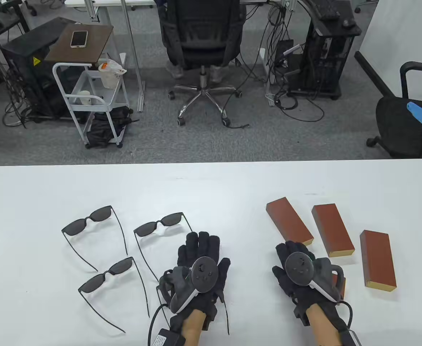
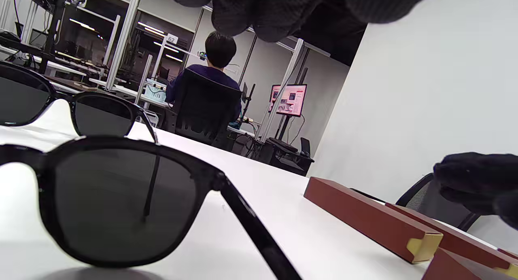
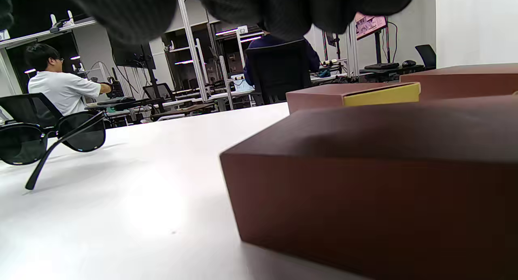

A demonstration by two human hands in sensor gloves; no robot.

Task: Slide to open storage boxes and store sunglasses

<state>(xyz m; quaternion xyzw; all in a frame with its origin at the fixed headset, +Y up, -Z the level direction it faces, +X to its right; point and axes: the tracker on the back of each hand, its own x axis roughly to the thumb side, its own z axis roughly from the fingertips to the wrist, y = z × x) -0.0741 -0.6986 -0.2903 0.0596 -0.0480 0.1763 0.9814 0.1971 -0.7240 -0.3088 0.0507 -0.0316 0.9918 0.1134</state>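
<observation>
2 flat, empty hands, left [image 1: 200, 257] and right [image 1: 297, 266], rest between sunglasses [image 1: 162, 224] and boxes [image 1: 289, 220].

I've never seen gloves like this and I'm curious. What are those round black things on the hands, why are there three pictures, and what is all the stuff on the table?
Those are a person's two hands in black sensor gloves. The round thing strapped on the back of the left hand and the right hand is a tracker that follows how the hand moves. The big picture looks down at the white table. The other two come from little cameras on each wrist, low near the tabletop. On the left lie three pairs of sunglasses with their arms unfolded; a fourth seems partly hidden under the left hand. On the right lie reddish-brown storage boxes, all closed. Neither hand is holding anything.
</observation>
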